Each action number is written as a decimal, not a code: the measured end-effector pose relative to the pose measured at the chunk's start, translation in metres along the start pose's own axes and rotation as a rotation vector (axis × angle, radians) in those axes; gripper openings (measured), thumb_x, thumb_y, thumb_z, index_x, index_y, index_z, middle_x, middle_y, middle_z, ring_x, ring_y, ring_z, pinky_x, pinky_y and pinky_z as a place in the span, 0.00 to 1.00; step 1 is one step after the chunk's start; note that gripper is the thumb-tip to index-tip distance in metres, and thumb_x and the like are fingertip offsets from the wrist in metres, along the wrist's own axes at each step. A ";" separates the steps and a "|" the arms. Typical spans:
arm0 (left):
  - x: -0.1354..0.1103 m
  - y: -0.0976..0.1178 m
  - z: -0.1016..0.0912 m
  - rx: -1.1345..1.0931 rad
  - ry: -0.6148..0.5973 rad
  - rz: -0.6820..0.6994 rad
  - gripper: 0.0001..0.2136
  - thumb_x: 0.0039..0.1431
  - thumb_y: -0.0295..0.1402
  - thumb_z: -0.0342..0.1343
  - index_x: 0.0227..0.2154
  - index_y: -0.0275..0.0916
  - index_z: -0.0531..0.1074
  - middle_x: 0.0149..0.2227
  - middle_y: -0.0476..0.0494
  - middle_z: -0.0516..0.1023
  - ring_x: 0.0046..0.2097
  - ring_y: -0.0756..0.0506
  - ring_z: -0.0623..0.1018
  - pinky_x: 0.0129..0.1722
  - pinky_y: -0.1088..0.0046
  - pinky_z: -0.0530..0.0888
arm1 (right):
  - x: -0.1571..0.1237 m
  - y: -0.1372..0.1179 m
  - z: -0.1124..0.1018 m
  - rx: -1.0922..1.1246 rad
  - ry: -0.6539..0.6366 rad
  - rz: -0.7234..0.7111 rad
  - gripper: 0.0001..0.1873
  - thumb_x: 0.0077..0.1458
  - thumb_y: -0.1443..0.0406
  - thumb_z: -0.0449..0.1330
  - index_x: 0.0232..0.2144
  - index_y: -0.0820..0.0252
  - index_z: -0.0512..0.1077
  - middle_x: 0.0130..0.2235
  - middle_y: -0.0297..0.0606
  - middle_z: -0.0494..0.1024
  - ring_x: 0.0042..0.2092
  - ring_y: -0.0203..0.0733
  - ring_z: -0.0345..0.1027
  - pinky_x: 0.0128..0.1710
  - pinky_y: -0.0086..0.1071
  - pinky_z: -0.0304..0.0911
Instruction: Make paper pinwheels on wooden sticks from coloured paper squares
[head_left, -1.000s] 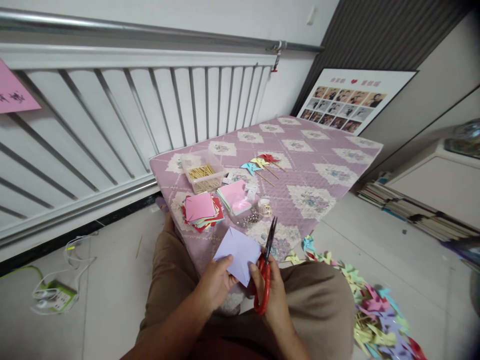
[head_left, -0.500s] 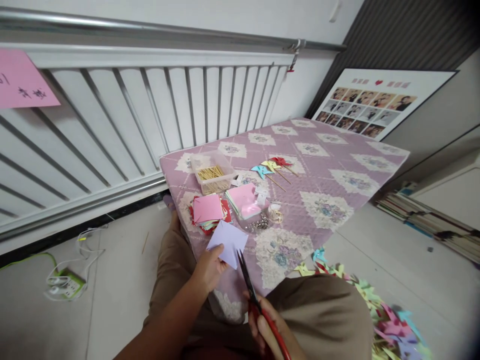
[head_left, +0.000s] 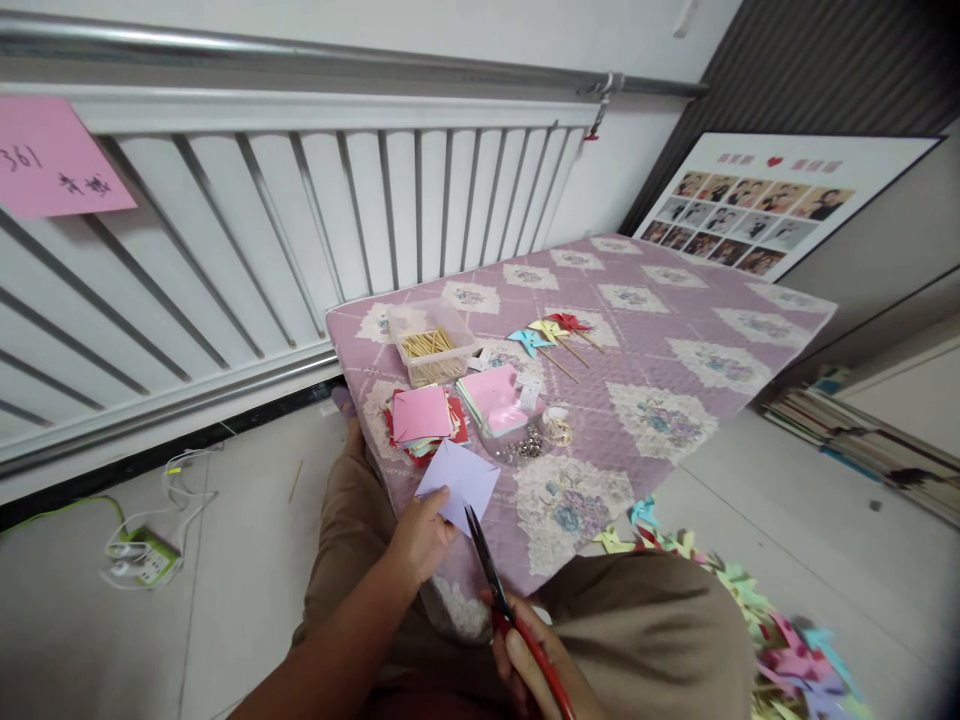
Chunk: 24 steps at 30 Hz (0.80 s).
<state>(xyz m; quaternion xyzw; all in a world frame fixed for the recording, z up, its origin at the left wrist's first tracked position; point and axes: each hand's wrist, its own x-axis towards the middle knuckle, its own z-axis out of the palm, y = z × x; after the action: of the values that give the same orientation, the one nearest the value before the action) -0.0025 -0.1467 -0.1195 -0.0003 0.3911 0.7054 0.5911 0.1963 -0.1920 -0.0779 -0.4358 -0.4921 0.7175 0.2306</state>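
Observation:
A square of lavender paper [head_left: 466,478] is pinched by its near left side in my left hand [head_left: 424,535], thumb on top. Short cuts or creases run in from its corners. My right hand [head_left: 529,655] is wrapped round the red handles of a pair of scissors [head_left: 491,572]. The dark blades lie at the paper's near right edge, their tips over it. Just beyond the paper sits a stack of square papers [head_left: 421,415], pink on top with red and pale sheets below. Beside it lies a pack of pastel paper [head_left: 491,393].
On the patterned cloth [head_left: 645,420] stand a clear box of wooden sticks [head_left: 429,345], a small round tub [head_left: 556,425] and a heap of metal pins [head_left: 531,442]. Three paper pinwheels [head_left: 551,330] lie behind. More pinwheels [head_left: 795,650] lie on the floor at right; a power strip [head_left: 150,560] is at left.
The scissors' tips have shifted slightly left, further over the lavender paper, and the blades look closer together. The whole view has moved a little.

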 end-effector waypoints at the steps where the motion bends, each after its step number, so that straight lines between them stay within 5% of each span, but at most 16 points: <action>1: -0.001 0.000 0.001 0.005 -0.006 0.001 0.11 0.46 0.29 0.63 0.36 0.39 0.75 0.40 0.43 0.80 0.40 0.44 0.78 0.39 0.69 0.73 | 0.000 0.000 0.001 0.002 -0.008 0.006 0.15 0.61 0.61 0.58 0.50 0.59 0.69 0.51 0.41 0.72 0.47 0.46 0.71 0.44 0.43 0.69; 24: -0.009 -0.009 0.002 0.064 -0.059 0.052 0.16 0.43 0.36 0.67 0.36 0.33 0.76 0.37 0.40 0.81 0.37 0.43 0.78 0.39 0.67 0.73 | 0.014 0.024 -0.008 -0.024 -0.027 0.046 0.16 0.61 0.61 0.58 0.50 0.60 0.68 0.51 0.41 0.72 0.47 0.46 0.71 0.44 0.44 0.69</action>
<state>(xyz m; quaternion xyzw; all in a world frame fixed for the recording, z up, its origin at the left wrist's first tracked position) 0.0084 -0.1534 -0.1185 0.0498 0.3959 0.7074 0.5834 0.1984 -0.1871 -0.1063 -0.4402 -0.4935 0.7224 0.2021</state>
